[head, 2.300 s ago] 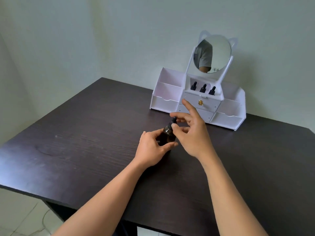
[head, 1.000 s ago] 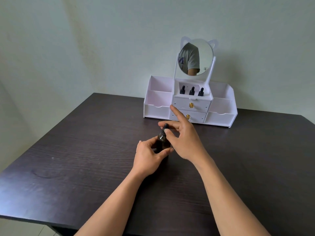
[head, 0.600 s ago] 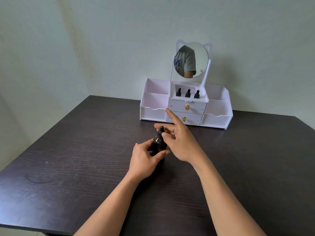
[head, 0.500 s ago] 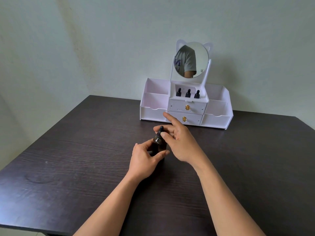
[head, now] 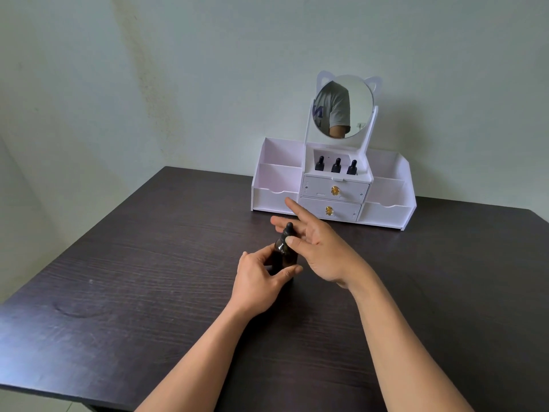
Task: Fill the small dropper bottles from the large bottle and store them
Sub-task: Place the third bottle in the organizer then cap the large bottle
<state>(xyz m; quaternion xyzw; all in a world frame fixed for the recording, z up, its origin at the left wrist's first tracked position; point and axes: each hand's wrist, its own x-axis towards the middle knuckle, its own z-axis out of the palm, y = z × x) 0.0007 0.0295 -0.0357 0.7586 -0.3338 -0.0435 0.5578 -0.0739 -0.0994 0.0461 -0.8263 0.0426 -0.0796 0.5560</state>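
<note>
A large dark bottle with a black dropper cap stands upright on the table, mid-front. My left hand wraps its body from the left, thumb across the front. My right hand pinches the cap's collar between thumb and middle finger, with the index finger stretched out toward the organizer. Three small black-capped dropper bottles stand in a row in the organizer's top middle compartment, well behind both hands.
A white desk organizer with side bins, two gold-knobbed drawers and a cat-eared round mirror stands at the back of the dark wooden table, against the wall. The table's left edge runs diagonally.
My view has tilted up and swung, so the organizer now sits higher and more centred. Both hands have stayed on the large bottle, with the right fingers shifting slightly at the cap.
</note>
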